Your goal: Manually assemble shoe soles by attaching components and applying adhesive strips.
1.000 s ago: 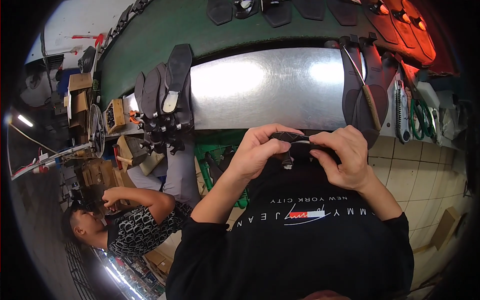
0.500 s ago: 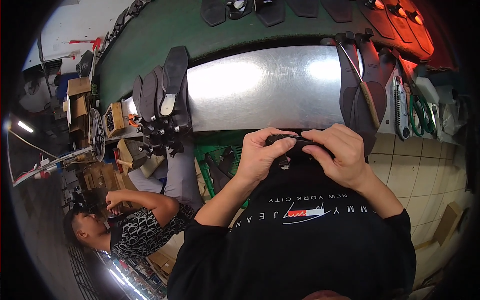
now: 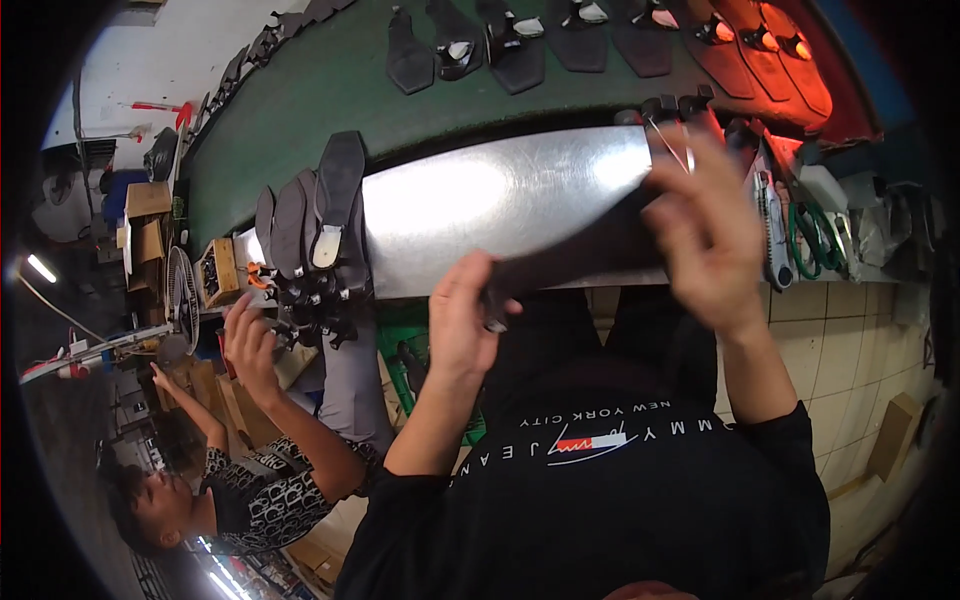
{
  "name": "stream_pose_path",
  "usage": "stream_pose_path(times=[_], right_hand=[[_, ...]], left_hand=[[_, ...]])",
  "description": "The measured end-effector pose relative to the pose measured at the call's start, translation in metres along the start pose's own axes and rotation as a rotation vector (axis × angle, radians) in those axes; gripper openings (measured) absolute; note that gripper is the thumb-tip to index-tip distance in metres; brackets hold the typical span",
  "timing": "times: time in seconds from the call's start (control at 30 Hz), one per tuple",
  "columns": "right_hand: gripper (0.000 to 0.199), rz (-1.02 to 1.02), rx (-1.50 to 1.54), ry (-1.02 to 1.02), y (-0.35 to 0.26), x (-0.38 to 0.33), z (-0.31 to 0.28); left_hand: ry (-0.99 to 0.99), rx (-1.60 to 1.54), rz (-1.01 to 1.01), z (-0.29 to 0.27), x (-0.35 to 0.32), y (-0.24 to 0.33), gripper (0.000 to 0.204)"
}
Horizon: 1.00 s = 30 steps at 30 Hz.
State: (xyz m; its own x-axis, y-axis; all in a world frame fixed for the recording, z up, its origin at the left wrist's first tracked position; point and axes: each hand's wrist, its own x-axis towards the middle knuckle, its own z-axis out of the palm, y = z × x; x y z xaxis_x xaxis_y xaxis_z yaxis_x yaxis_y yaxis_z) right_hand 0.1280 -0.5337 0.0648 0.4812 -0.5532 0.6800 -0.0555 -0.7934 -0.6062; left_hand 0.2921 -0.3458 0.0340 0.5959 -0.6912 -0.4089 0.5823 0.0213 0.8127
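My left hand (image 3: pixel 462 315) is closed around the narrow end of a dark shoe sole (image 3: pixel 580 255), raised over the near edge of the metal plate (image 3: pixel 450 200). A small shiny piece shows below its fingers. The sole's wide end reaches toward my right hand (image 3: pixel 712 235), which is smeared by motion at the plate's right side. Whether its fingers are closed on anything is unclear. Beside those fingers shows a thin metal shaft (image 3: pixel 682 150); its handle is hidden. More dark soles (image 3: pixel 335 180) lie stacked at the plate's left end.
Dark soles with straps (image 3: pixel 578 45) line the green bench top (image 3: pixel 300 110), the right ones under red light. A utility knife (image 3: pixel 772 230) and green-handled scissors (image 3: pixel 815 240) sit at the right. At the left are a co-worker's raised hand (image 3: pixel 250 345), a wooden box (image 3: pixel 222 270) and a fan (image 3: pixel 180 295).
My right hand has left the near piece and moved forward and right to the tool area. My left hand has shifted left with the sole, now turned broadside. The co-worker's arms have reached forward.
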Motion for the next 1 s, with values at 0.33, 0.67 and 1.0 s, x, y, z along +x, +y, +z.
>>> stream_pose_path(times=[0.33,0.67,1.0], right_hand=[[0.028,0.334,-0.437,-0.171,0.101,-0.063,-0.006],[0.062,1.039,0.939,-0.647,-0.026,-0.083,0.032],[0.038,0.738,0.77,-0.368,-0.003,-0.107,0.051]], left_hand=[[0.007,-0.447,-0.317,-0.041,0.026,-0.036,0.03],[-0.004,-0.784,-0.622,-0.009,0.023,-0.051,0.021],[0.173,-0.667,-0.632,0.021,0.016,-0.055,0.018]])
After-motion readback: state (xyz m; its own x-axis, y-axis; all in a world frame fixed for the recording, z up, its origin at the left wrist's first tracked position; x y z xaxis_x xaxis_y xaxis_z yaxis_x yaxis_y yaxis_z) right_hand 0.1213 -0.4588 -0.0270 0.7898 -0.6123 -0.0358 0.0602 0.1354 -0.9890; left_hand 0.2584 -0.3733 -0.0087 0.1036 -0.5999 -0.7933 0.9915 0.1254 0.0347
